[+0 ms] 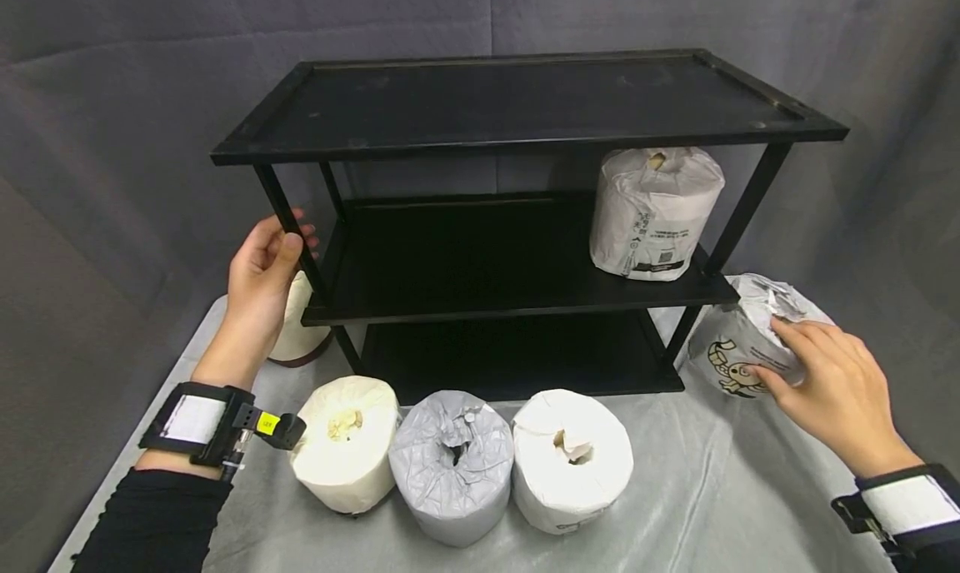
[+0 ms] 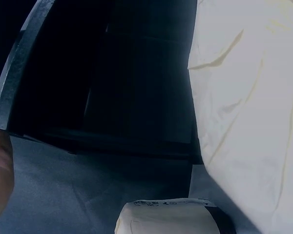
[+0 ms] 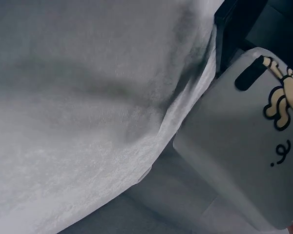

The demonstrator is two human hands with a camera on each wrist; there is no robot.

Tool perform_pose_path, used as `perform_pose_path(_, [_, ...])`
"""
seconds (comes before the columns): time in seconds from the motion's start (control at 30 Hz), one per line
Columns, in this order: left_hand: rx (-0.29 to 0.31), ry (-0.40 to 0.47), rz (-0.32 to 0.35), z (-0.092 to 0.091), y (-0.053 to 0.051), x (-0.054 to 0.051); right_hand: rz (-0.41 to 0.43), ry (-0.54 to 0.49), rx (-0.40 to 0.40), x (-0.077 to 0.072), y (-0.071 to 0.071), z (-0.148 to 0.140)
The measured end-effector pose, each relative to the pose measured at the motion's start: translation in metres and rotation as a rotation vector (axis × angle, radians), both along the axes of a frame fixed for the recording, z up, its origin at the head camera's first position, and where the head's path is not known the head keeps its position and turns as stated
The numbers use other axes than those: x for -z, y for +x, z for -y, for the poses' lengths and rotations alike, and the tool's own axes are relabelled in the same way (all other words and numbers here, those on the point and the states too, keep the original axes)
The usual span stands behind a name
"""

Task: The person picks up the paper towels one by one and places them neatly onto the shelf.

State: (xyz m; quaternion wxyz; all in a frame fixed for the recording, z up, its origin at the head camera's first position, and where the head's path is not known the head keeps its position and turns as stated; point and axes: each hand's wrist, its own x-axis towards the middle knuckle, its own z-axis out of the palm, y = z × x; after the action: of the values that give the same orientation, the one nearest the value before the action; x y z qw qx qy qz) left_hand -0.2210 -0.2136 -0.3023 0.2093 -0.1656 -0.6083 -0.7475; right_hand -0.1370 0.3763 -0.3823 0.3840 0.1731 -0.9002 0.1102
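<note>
In the head view my left hand [image 1: 262, 277] grips the left front post [image 1: 279, 196] of a black three-tier rack [image 1: 465, 294], thumb in front and fingertips showing behind. A cream paper-wrapped toilet roll [image 1: 298, 327] stands behind that wrist, partly hidden. To the right of the rack, my right hand [image 1: 843, 381] holds a grey-white wrapped toilet roll [image 1: 716, 348] by its top and near side. This roll tilts and bears a cartoon figure, also seen on the roll [image 3: 224, 141] in the right wrist view. Only a sliver of the left hand [image 2: 0, 180] shows in its wrist view.
A printed wrapped roll [image 1: 652, 215] stands at the right end of the middle shelf. Before the rack, a cream roll [image 1: 347, 452], a grey roll [image 1: 452, 473] and a white roll [image 1: 572, 473] stand in a row on the grey cloth [image 1: 697, 490]. Grey curtains hang behind.
</note>
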Motion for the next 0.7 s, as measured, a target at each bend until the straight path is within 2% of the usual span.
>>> perform_pose_path(0.13, [-0.014,-0.005,-0.009,-0.001,-0.001,0.000,-0.009,-0.007,0.006,-0.001,0.010,0.002])
perform_pose_path(0.33, [-0.042,-0.071,-0.027,0.000,-0.001,0.001,-0.043,-0.019,-0.003,0.002,0.027,0.006])
perform_pose_path(0.7, [-0.032,-0.057,-0.024,0.000,0.000,0.000,-0.058,-0.028,0.001,-0.003,0.044,0.015])
